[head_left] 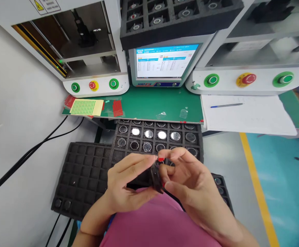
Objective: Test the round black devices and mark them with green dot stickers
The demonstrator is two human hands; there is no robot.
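1. Your left hand (125,183) is curled around a small black part (156,176), thumb below and fingers over the top, and holds it close to your body above the foam trays.
2. Your right hand (188,175) meets it from the other side. Its thumb and forefinger are pinched together at a tiny red sticker (161,159) on the part's upper edge, and the other fingers are loosely spread.
3. Keep the left-hand grip steady and let only the right fingertips work. The sticker is small and probably thin, so I judge that light, even pressure will seat it best.
4. Tilt the part toward you if you need a better view, because your fingers cover most of it and its exact shape cannot be made out.
5. Just beyond your hands lies a black foam tray (195,132) with square pockets. Many pockets hold round parts with shiny, glassy faces.
6. To your left is a second foam tray (82,171), matte and soft-looking. Most of its pockets are vacant, with a couple of dark round pieces at the near corner.
7. On the green desk (149,104) farther off are a yellow sheet of green dots (85,106) and strips of red stickers (117,107).
8. A screen (165,61) glows behind them.
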